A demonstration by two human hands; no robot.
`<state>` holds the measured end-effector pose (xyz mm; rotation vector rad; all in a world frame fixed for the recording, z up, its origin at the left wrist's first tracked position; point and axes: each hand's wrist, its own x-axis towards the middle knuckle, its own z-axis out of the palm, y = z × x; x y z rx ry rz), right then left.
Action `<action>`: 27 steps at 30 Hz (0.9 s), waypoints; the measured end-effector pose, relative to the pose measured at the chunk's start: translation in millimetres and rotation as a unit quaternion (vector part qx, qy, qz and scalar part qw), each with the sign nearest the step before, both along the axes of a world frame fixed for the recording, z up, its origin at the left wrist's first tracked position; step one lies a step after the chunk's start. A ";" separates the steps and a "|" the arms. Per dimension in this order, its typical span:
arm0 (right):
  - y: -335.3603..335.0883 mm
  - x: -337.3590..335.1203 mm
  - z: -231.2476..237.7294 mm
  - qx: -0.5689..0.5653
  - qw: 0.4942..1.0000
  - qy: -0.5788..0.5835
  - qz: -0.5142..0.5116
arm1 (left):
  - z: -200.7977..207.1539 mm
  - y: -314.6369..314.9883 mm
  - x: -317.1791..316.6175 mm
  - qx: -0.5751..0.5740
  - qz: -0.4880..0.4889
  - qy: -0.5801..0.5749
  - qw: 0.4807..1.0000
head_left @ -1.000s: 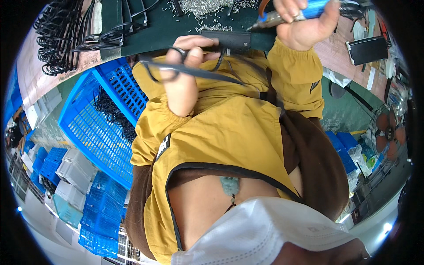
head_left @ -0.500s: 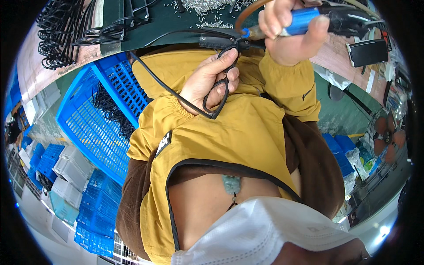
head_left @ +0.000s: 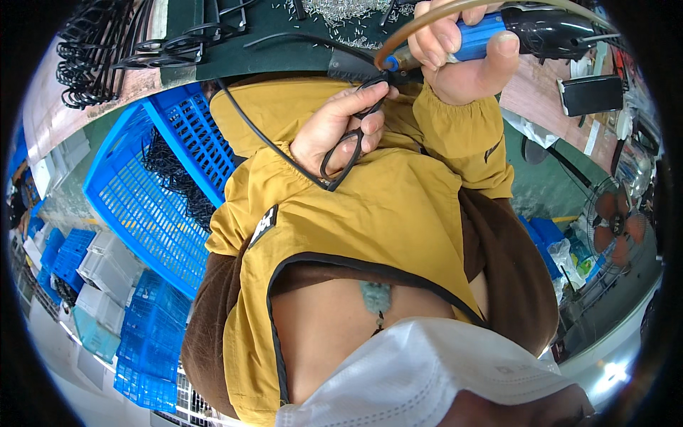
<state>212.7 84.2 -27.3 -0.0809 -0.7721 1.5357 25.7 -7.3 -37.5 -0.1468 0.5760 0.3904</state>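
Note:
My left hand is closed around a black eyeglass frame, held just off the table's near edge. One temple arm of the frame stretches back past my left wrist, the other toward the table. In my right hand is an electric screwdriver with a blue grip and black body, lying nearly level. Its tip points left, at the frame's hinge area by my left fingertips; whether it touches is too small to tell. A brown tube curves down by the tip. Behind the hinge sits a small dark block.
Small silver screws lie heaped on the green mat. More black eyeglass frames are stacked at the left. Below them stands a blue basket holding dark tangled pieces. A black box and a fan are on the right.
My right hand and the screwdriver have come slightly lower and left, the tip nearer my left fingers. The eyeglass frame has shifted a little left in my left hand's grip.

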 end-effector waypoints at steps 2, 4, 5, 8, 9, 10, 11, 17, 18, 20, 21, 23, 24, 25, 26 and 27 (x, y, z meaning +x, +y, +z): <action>1.6 11.9 -0.7 0.004 0.998 -0.069 0.010 | 3.4 3.0 5.8 -0.002 -0.019 0.015 1.000; 0.6 25.7 -5.1 -0.001 0.998 -0.039 0.054 | 10.7 4.7 9.8 -0.040 -0.023 0.065 0.997; -1.0 31.4 -7.0 -0.013 0.999 -0.034 0.032 | 15.2 5.4 9.3 -0.051 -0.015 0.055 0.997; -3.3 52.9 -1.2 -0.045 0.998 -0.042 -0.019 | 33.6 1.1 -20.8 0.119 0.053 0.128 0.983; -1.9 59.8 1.7 -0.046 0.997 -0.032 -0.046 | 39.1 0.2 -39.6 0.209 0.115 0.152 0.959; 0.5 69.1 5.0 -0.068 0.992 -0.076 -0.075 | 44.8 -3.2 -61.9 0.269 0.172 0.253 0.913; 3.4 78.2 7.0 -0.072 0.988 -0.052 -0.129 | 50.1 -6.0 -86.4 0.347 0.242 0.330 0.844; 7.1 115.7 -11.7 -0.082 0.972 -0.115 -0.188 | 62.0 -13.8 -195.0 0.368 0.342 0.761 0.410; 6.9 116.9 -14.3 -0.085 0.972 -0.124 -0.182 | 60.7 -5.8 -200.7 0.387 0.288 0.816 0.318; 6.2 115.1 -16.3 -0.111 0.969 -0.103 -0.198 | 52.6 13.1 -195.3 0.427 0.265 0.810 0.302; 6.1 113.0 -15.3 -0.089 0.971 -0.124 -0.185 | 48.3 24.1 -188.8 0.412 0.251 0.811 0.331; 5.7 108.5 -10.9 -0.107 0.969 -0.097 -0.203 | 36.0 51.8 -171.8 0.407 0.268 0.779 0.395; 5.3 106.6 -8.5 -0.096 0.970 -0.118 -0.190 | 28.9 72.0 -165.5 0.389 0.318 0.742 0.445; 5.0 105.3 -6.3 -0.093 0.971 -0.116 -0.187 | 24.4 83.4 -161.5 0.358 0.361 0.709 0.489; 4.8 104.6 -4.7 -0.087 0.973 -0.101 -0.187 | 20.0 88.8 -156.4 0.366 0.366 0.729 0.448; 4.4 104.1 -3.6 -0.095 0.971 -0.113 -0.187 | 18.5 94.9 -156.2 0.348 0.398 0.748 0.400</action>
